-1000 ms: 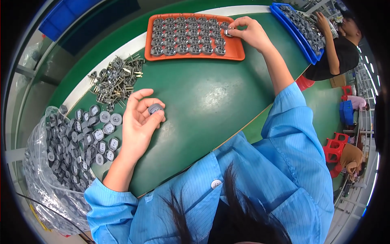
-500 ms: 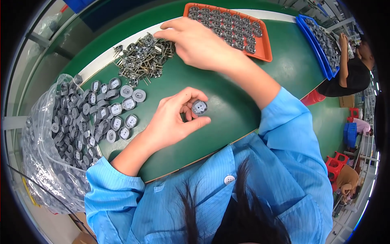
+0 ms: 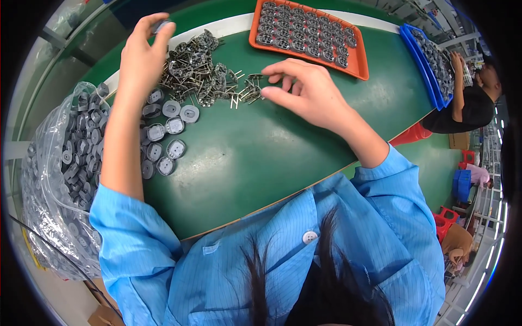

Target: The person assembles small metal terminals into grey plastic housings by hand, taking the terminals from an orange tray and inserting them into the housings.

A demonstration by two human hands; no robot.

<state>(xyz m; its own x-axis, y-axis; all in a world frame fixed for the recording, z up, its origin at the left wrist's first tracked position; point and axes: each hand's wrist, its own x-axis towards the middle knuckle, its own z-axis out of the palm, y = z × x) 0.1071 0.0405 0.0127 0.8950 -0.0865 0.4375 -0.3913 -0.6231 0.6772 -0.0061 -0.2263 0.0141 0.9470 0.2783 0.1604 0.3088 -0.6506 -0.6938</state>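
Note:
My left hand (image 3: 143,57) is raised at the far left of the bench. Its thumb and fingers close on a grey round plastic housing (image 3: 160,26), partly hidden by them. Beside it lies a heap of metal pin inserts (image 3: 190,68) with prongs pointing every way. My right hand (image 3: 310,95) hovers low at the heap's right edge, thumb and forefinger apart. Close to its fingertips is a small cluster of pin inserts (image 3: 251,88), with no piece visibly gripped.
Grey round housings (image 3: 175,149) lie loose at the left, beside a clear plastic bag (image 3: 41,179) full of more. An orange tray (image 3: 356,65) with rows of dark round parts stands at the back. Blue trays (image 3: 435,95) sit far right, near another person (image 3: 467,106).
My left hand has moved up and left with the housing, from the bench middle to beyond the heap. My right hand came down and right from the heap; some inserts now lie spread rightward.

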